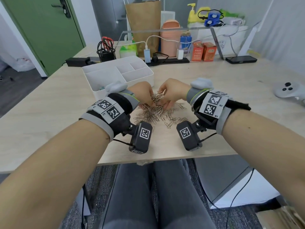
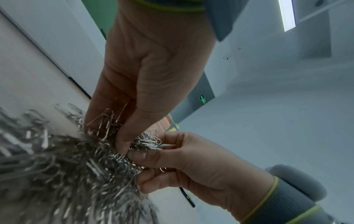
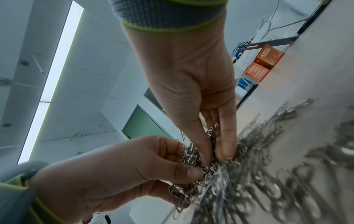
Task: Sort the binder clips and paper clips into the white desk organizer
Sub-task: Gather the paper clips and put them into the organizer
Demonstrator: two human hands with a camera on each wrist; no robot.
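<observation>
While you sat at the wooden table [image 1: 198, 76], the white desk organizer [image 1: 135, 78] stood at the left, just behind your left wrist, with a few small clips [image 1: 101, 88] lying in its near-left compartment; whether they were binder clips I could not tell. Your left hand [image 1: 140, 92] was curled over the heap, its thumb and fingers pinching a tangled clump of paper clips [image 1: 156, 97] lifted slightly above the rest. Beneath and between both hands, the heap of silver paper clips [image 1: 158, 115] lay spread on the table near its front edge. Your right hand [image 1: 173, 90] met the left over the heap, its thumb and fingers closed on that same clump from the other side, fingertips touching the clips. Farther right, a white controller [image 1: 288, 90] rested on the table, well apart.
</observation>
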